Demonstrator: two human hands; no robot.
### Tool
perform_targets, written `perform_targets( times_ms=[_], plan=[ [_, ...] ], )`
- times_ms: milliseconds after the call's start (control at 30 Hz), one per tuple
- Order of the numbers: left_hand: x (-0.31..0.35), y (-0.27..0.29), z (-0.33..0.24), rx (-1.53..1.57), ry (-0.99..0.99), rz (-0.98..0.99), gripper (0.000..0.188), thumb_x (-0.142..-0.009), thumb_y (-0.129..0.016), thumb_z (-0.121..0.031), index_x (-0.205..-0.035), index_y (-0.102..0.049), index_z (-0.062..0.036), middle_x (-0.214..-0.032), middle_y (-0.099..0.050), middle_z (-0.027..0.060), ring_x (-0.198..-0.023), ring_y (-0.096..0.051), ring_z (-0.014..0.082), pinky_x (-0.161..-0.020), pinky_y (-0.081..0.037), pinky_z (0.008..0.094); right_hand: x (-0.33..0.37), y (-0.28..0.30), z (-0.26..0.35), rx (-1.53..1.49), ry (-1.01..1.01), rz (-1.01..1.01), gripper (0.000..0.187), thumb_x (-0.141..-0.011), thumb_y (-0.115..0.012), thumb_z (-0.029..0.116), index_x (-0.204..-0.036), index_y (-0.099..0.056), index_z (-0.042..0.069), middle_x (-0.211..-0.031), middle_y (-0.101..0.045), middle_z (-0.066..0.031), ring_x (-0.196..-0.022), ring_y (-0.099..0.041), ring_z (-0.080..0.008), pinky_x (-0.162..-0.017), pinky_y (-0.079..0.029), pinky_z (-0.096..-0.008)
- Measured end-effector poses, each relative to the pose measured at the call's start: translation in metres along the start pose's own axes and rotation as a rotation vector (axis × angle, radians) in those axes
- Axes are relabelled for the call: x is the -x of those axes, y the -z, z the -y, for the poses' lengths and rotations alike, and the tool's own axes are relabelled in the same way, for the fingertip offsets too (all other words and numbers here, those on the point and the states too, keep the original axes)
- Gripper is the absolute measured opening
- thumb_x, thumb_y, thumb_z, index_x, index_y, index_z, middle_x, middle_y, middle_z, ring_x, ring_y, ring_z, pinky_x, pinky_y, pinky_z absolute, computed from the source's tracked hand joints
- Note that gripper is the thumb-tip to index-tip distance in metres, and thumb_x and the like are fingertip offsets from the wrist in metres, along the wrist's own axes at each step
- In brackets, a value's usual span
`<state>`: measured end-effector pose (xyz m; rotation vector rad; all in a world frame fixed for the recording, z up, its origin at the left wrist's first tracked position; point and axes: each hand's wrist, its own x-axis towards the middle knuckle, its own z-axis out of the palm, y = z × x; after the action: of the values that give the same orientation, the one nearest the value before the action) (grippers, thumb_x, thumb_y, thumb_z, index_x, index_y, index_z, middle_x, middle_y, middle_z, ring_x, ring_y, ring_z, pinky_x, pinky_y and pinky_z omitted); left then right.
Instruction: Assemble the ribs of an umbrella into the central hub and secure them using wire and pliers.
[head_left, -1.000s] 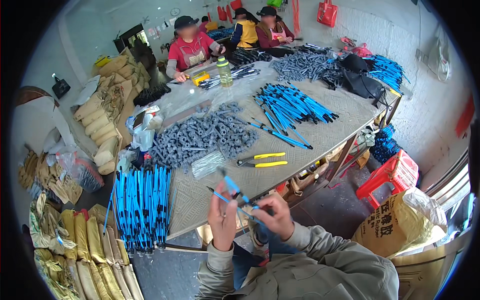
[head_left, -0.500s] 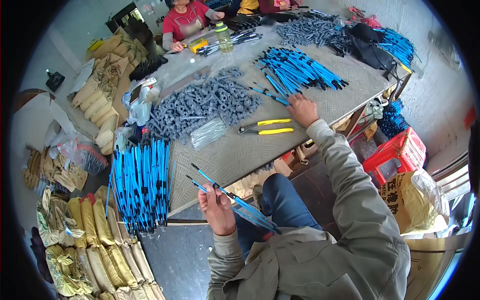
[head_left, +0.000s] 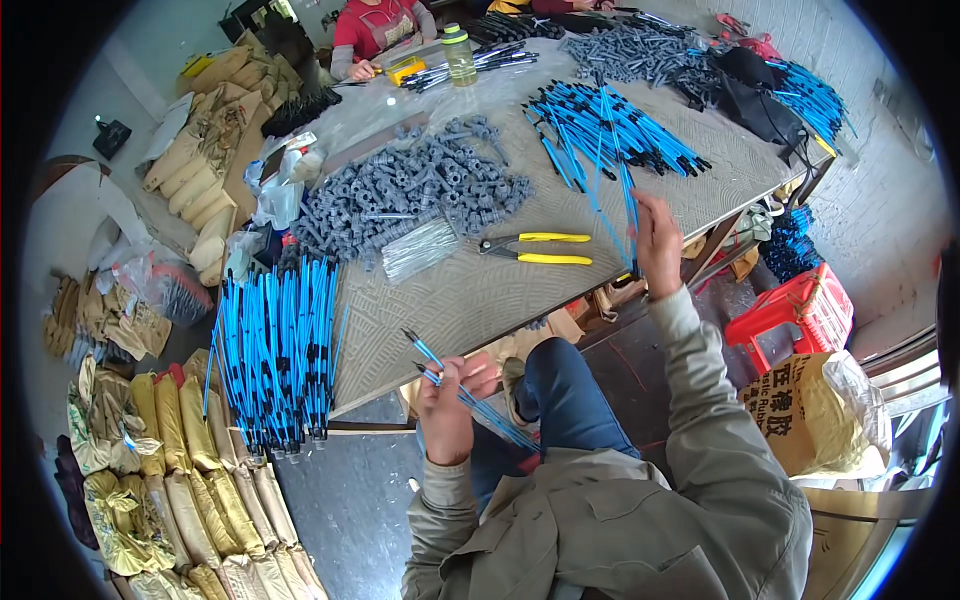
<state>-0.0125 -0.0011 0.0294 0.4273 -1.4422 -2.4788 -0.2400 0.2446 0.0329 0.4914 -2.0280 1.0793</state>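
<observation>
My left hand, over my lap, is closed on a few thin blue rods with black ends; they slant down toward my knees. Above the table's front edge, my right hand grips long blue rods that stand up from the far blue rod pile. How many rods it has is blurred. Pliers with yellow handles lie left of that hand. Beyond them are thin clear or metallic sticks and a heap of grey ribbed fittings.
The patterned table carries another blue rod stack at its left corner. Across it sits a person in red near a green-capped bottle. A red stool and a sack stand right; filled bags lie lower left.
My right hand has drawn back from the far pile toward the right and nearer to me, raising blue rods with it. My left hand has shifted slightly right, still holding its rods.
</observation>
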Motion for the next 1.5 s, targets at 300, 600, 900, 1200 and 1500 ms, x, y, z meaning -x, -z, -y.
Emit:
perform_targets(
  times_ms=[300,600,900,1200,1500],
  plan=[
    [-0.054,-0.037,-0.033,-0.253,-0.26,0.058,0.037,-0.096,-0.04,-0.026,-0.119,-0.043,0.0022,-0.108,-0.058,0.0205,-0.099,-0.059,0.026,-0.086,-0.046,0.036,0.06,0.044,0.065,-0.116,0.148,-0.106,0.023,-0.084,-0.044,-0.009,-0.1,-0.058,-0.001,-0.078,-0.056,-0.0135,-0.065,-0.054,-0.0198,-0.055,-0.043,-0.0264],
    [-0.068,-0.083,-0.024,-0.009,-0.272,0.11,0.031,-0.096,-0.041,-0.023,-0.112,-0.047,0.0024,-0.089,-0.063,0.0122,-0.078,-0.062,0.0168,-0.07,-0.05,0.0292,0.086,0.024,0.102,-0.367,0.159,0.36,0.033,-0.074,-0.047,-0.013,-0.101,-0.059,0.002,-0.084,-0.057,-0.0142,-0.067,-0.057,-0.0248,-0.059,-0.046,-0.0294],
    [-0.069,-0.045,-0.035,0.265,-0.247,-0.036,0.011,-0.092,-0.05,-0.015,-0.099,-0.05,-0.0066,-0.066,-0.051,0.0013,-0.046,-0.036,0.0061,-0.042,-0.029,0.0207,-0.023,-0.035,0.056,-0.485,0.123,0.685,0.017,-0.081,-0.054,0.0,-0.096,-0.062,0.003,-0.085,-0.059,-0.0113,-0.077,-0.059,-0.0246,-0.07,-0.047,-0.0298],
    [-0.021,-0.024,-0.068,0.241,-0.122,0.2,0.025,-0.096,-0.039,-0.028,-0.101,-0.045,-0.0041,-0.082,-0.06,0.0208,-0.052,-0.058,0.0228,-0.047,-0.049,0.0308,-0.125,-0.212,-0.096,0.699,0.072,0.584,0.019,-0.075,-0.057,0.024,-0.074,-0.065,0.006,-0.077,-0.064,-0.0178,-0.069,-0.064,-0.0331,-0.058,-0.051,-0.0425],
    [0.004,-0.038,-0.058,0.205,-0.264,0.379,0.029,-0.096,-0.037,-0.033,-0.088,-0.044,-0.0063,-0.079,-0.059,0.0206,-0.068,-0.063,0.0312,-0.066,-0.055,0.0431,-0.113,-0.142,-0.047,0.527,0.077,0.304,0.018,-0.08,-0.054,0.02,-0.089,-0.058,0.004,-0.074,-0.063,-0.0138,-0.063,-0.063,-0.0283,-0.052,-0.048,-0.0386]
  ],
)
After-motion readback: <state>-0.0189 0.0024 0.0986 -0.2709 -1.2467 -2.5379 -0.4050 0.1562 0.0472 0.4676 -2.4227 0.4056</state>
